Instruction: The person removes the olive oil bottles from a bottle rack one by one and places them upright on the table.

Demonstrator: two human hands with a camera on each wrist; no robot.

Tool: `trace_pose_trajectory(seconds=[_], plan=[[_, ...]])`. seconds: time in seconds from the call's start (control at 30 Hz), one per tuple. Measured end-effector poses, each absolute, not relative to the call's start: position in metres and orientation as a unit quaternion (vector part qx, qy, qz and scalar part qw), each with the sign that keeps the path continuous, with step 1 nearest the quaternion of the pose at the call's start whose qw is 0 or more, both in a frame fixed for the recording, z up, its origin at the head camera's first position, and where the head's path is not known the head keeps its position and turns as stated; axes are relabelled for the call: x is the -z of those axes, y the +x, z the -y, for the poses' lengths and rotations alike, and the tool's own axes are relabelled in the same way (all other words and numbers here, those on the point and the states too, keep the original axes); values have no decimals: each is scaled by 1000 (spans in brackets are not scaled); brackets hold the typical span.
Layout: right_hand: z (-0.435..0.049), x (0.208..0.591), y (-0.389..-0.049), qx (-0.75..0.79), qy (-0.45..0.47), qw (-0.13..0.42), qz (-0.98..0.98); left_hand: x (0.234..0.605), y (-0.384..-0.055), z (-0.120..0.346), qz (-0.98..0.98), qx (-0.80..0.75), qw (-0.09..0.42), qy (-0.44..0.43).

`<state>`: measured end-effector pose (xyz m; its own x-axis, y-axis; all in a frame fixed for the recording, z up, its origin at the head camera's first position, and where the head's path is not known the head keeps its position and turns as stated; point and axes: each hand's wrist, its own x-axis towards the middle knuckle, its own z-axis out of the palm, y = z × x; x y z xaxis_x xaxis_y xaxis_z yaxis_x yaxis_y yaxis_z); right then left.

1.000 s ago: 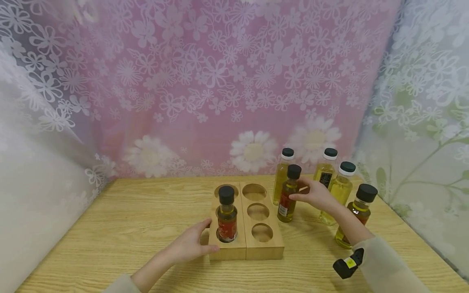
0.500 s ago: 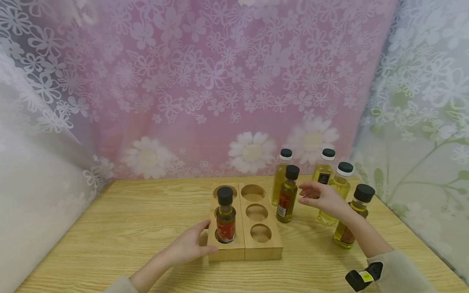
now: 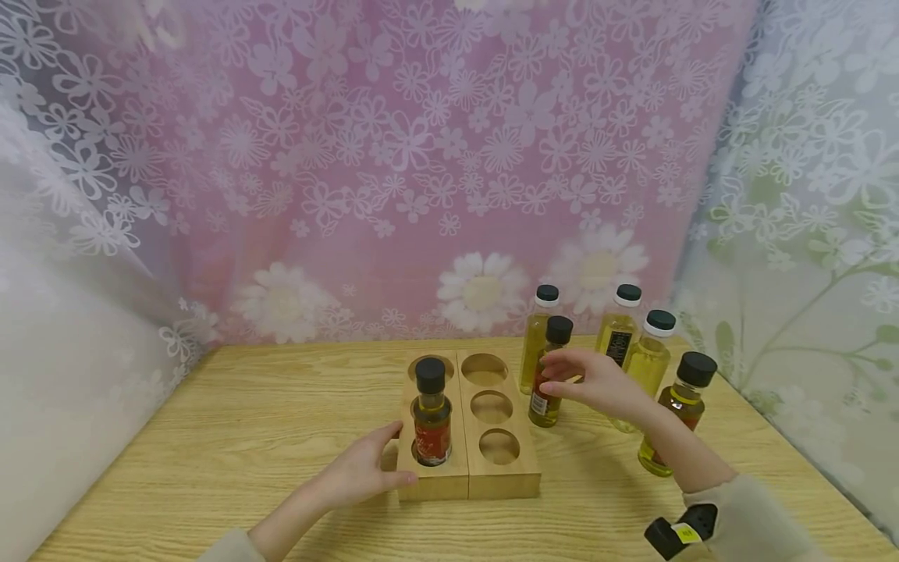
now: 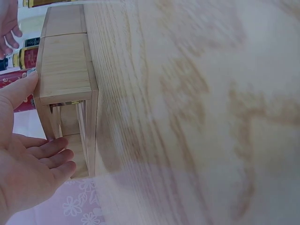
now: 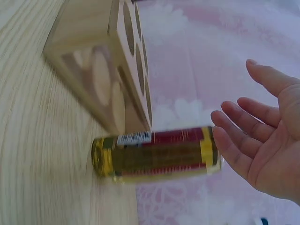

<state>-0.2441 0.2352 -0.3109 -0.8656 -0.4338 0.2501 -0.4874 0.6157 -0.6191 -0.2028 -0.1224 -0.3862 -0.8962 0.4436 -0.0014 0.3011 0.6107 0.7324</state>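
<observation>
My left hand (image 3: 360, 472) rests against the near left corner of a wooden bottle rack (image 3: 504, 485). In the left wrist view its thumb is straight and its fingertips touch the rack's open side. A dark-capped oil bottle (image 3: 431, 441) with a red label stands in the rack's front left hole. Right of the rack, a second red-labelled oil bottle (image 3: 544, 410) stands upright on the table. Just in front of it is my right hand (image 3: 597, 382), fingers spread and loosely bent. In the right wrist view the fingertips overlap the bottle's (image 5: 159, 154) upper end; contact cannot be told.
A pale oil bottle (image 3: 530, 351) stands behind the red-labelled one. Farther right are two more pale oil bottles, one (image 3: 618, 332) behind the other (image 3: 648, 363), and a dark-capped bottle (image 3: 681, 402) beside my right forearm. A floral curtain (image 3: 351, 195) hangs behind the table.
My right hand draws back from the red-labelled bottle to the right, then returns leftward to it. The bottles stay in place, and my left hand keeps its position on the rack.
</observation>
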Motion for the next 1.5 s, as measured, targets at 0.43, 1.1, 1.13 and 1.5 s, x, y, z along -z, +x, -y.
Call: trace_pose_trajectory(seconds=[0.43,1.1,1.13,1.5], plan=[[-191,316,-246,-363,311,9,878,387,-204,122,-883,-414,101,198],[-126,318,-238,-372,372,-48,849,389,-206,122,-881,-424,93,186],[-123,318,-238,-371,372,-47,850,389,-206,122,-881,-424,93,186],[-105,323,-239,-340,349,-39,872,389,-205,124,-879,-427,97,189]])
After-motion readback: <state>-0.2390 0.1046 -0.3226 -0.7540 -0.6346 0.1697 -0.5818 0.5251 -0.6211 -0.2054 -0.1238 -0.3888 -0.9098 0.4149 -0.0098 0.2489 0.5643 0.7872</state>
